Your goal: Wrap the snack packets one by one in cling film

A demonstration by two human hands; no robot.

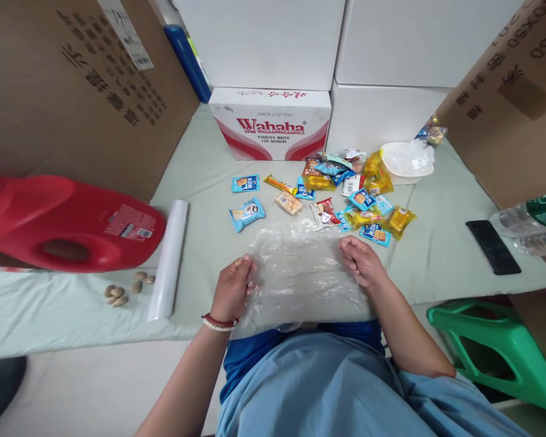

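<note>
A clear plastic bag [304, 273] is stretched flat between my two hands at the front edge of the table. My left hand [234, 285] pinches its left side, with a ring and wrist bands showing. On the right side, my right hand [363, 261] has its fingers closed on the bag. Just beyond the bag lies a loose pile of wrapped snacks [325, 215] in blue, yellow, red and brown wrappers. A light blue snack packet [247, 215] lies apart on the left of the pile.
A white roll [169, 261], several brown stones or nuts [116, 295] and a red jug [68, 224] are on the left. Behind stand a Wahaha carton [273, 130] and a white bowl [407, 162]. Right: a phone [493, 247], bottles [534, 224], a green stool [495, 349].
</note>
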